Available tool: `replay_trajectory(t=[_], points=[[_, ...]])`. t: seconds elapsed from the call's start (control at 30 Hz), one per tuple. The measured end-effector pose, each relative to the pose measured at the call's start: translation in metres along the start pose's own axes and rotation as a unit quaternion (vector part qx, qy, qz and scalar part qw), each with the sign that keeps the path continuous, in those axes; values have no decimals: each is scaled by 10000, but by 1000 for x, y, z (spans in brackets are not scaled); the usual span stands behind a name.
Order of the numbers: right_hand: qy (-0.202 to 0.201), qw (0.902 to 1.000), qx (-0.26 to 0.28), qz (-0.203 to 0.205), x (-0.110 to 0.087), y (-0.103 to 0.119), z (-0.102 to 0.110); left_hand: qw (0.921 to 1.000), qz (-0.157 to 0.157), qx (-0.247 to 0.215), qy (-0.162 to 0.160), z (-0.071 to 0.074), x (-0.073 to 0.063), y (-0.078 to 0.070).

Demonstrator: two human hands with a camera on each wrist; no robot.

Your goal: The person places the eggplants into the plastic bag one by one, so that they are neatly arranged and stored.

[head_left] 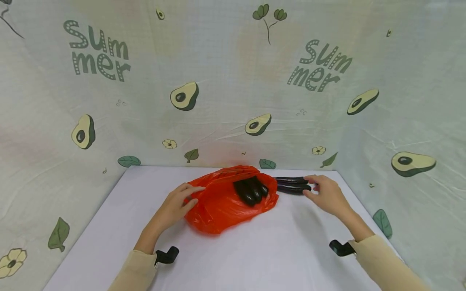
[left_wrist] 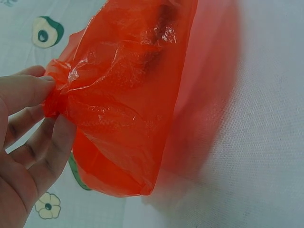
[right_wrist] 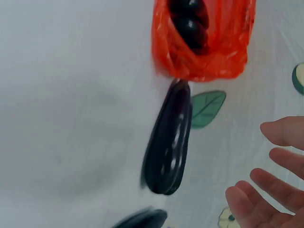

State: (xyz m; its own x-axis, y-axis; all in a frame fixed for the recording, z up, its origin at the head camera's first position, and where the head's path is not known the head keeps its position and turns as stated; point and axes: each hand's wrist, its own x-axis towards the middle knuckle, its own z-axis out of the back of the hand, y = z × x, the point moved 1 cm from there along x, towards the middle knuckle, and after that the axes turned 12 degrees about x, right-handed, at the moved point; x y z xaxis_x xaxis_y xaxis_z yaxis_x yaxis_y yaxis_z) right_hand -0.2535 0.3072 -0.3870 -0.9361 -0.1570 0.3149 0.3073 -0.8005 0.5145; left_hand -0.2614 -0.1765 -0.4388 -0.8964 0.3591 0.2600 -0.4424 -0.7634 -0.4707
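Observation:
A red plastic bag (head_left: 222, 206) lies on its side on the white table, its mouth facing right. Dark, glossy eggplants (head_left: 251, 190) show inside it. My left hand (head_left: 178, 204) grips the bunched left end of the bag; in the left wrist view its thumb and fingers (left_wrist: 53, 142) pinch the gathered plastic. To the right of the bag's mouth lie long eggplants (head_left: 293, 188), side by side. Close to their right ends is my right hand (head_left: 326, 196), fingers spread. In the right wrist view, a gap separates those fingers from the nearest whole eggplant (right_wrist: 167, 142).
A cloth backdrop printed with avocados (head_left: 185, 96), leaves and lettering surrounds the white table (head_left: 255, 258) at the back and sides. In the right wrist view, part of another eggplant (right_wrist: 142, 219) shows at the bottom edge.

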Motion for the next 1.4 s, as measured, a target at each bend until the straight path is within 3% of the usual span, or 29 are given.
replay_trajectory(t=[0.27,0.53,0.67,1.0,1.4], points=[[66,9976,-486,-479,-6,-66,21,10000,23,-15,7,-1,0,0],[356,9908,-545,-1187,-14,-108,17,10000,41,-7,31,-2,-2,1],[474,9887,-503,-1332,-15,-124,10,10000,31,36,5,-1,-2,1],[487,9883,-643,-1292,-16,-139,4,10000,-41,34,-30,-2,0,-1],[671,9827,-617,-1610,-13,-143,1,10000,35,20,-10,-2,-1,-2]])
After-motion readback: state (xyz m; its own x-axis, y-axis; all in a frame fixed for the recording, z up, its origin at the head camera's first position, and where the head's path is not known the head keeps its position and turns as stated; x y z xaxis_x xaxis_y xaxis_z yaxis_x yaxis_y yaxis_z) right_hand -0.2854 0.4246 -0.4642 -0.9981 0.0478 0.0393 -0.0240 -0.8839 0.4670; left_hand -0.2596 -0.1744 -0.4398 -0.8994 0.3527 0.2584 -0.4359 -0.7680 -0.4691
